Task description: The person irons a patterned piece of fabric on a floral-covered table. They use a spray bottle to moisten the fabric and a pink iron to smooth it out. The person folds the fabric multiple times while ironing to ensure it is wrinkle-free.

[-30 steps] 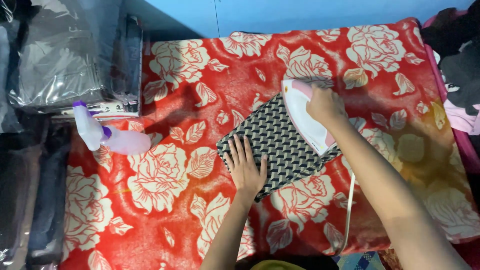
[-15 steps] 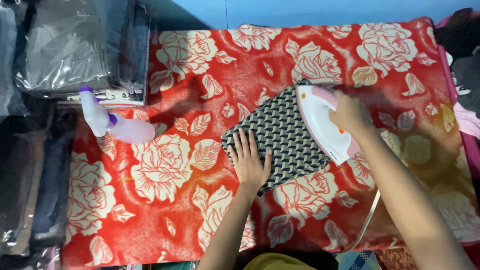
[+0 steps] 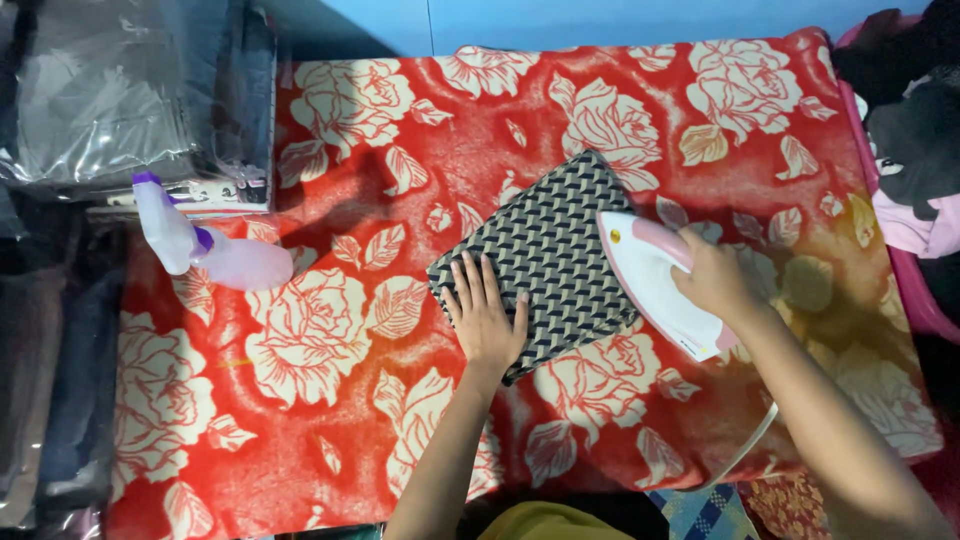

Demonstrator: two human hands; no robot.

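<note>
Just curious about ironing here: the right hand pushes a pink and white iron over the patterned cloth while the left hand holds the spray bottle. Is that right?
Not quite. In the head view the left hand lies flat on the patterned cloth, not on the spray bottle, which lies apart on the red floral blanket. The right hand does hold the pink and white iron on the cloth.

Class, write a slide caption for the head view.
Left hand flattens patterned cloth; right hand holds iron.
</note>
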